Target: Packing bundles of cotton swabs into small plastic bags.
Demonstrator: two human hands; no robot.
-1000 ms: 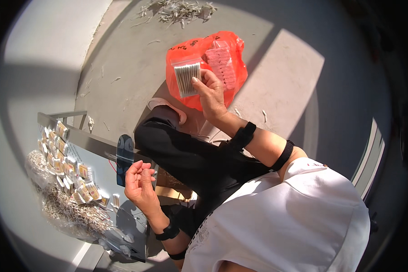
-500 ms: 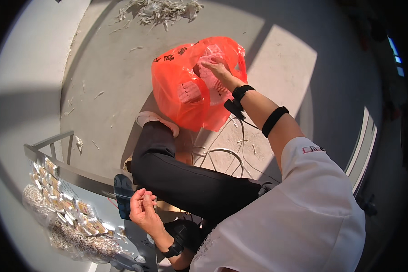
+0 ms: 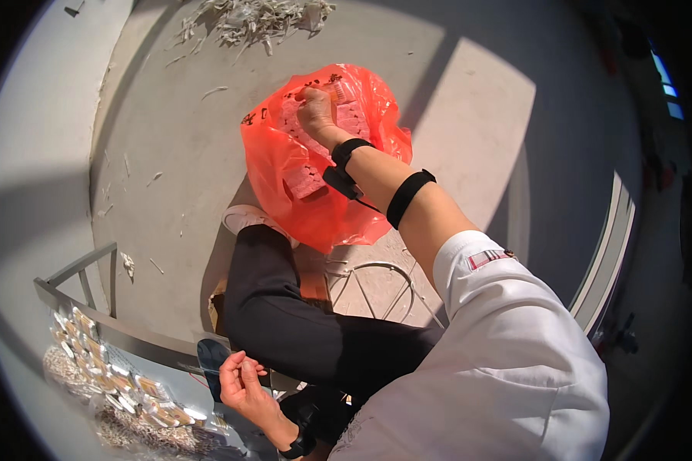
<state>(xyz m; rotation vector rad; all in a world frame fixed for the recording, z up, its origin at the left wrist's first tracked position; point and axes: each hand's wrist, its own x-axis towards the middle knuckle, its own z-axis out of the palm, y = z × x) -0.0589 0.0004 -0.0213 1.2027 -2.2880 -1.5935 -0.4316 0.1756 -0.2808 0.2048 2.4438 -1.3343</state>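
A translucent red plastic bag with dark writing stands on the floor ahead of me, with several pale packs inside. My right hand is over the bag's mouth, its fingers curled closed beside a clear pack. Whatever those fingers grip is hidden from view. Low on the left, my left hand rests near my bent leg, palm up. Its fingers are loosely bent and apart, and nothing shows in them. A dark blue rounded flat piece is just beside it.
A grey metal frame runs along the left of my leg. Beyond it lie many small packs of cotton swabs and loose swabs. White scraps are heaped on the far floor. A wire ring lies below the bag.
My right hand has moved left across the bag's mouth, and its fingers have curled in. The bag has shifted slightly left and spread toward me. My left hand stays nearly in place.
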